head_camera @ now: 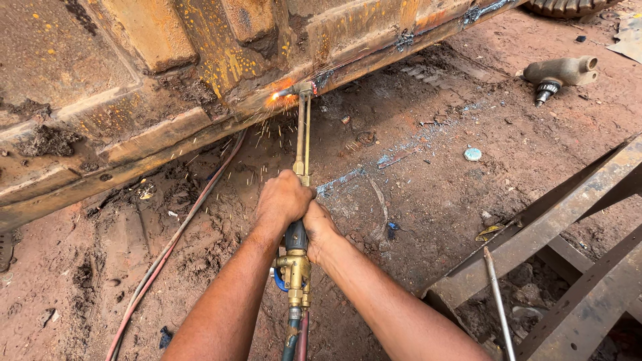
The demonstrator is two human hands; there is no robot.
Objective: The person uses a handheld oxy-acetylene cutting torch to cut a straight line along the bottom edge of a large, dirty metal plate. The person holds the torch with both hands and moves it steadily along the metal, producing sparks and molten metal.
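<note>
Both of my hands grip a brass cutting torch [302,137] at the middle of the view. My left hand [282,202] wraps the upper part of the handle, and my right hand [319,230] holds it just below and to the right. The torch's long twin tubes reach up to its tip, where an orange flame [279,99] burns against the lower edge of a big rusty steel body [134,80]. Sparks fall onto the dirt below the flame. Brass valves [294,274] sit under my hands.
Red and grey hoses [175,234] run over the reddish dirt at left. A rusty steel frame [555,247] and a thin rod [498,301] lie at lower right. A tan metal part [562,72] rests at upper right, a small round cap [472,154] nearby.
</note>
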